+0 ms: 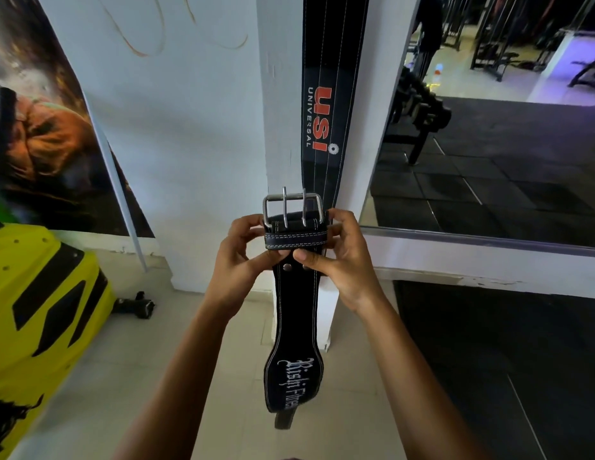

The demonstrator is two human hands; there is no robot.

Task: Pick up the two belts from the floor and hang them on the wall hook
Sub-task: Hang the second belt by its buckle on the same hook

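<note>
Two black belts show, one hanging and one in hand. Both hands grip the nearer belt [294, 330] just below its buckle [292, 207]: the left hand [243, 260] and right hand [336, 257] are closed on the stitched keeper loop, thumbs on its front, fingers wrapped behind. This belt is black leather with white edge stitching, a steel double-prong buckle standing upright at the top, two rivets under the loop, and white gothic lettering on its wide lower part, which hangs free above the tiled floor [123, 376]. Its lowest end curls back and the last letters are cut off from sight. Behind it, the second belt [329, 94] hangs flat against the white pillar [279, 127], marked "USI UNIVERSAL" in red and white. Its top runs out of frame, so the hook cannot be seen, and its lower end is hidden behind the buckle and hands.
</note>
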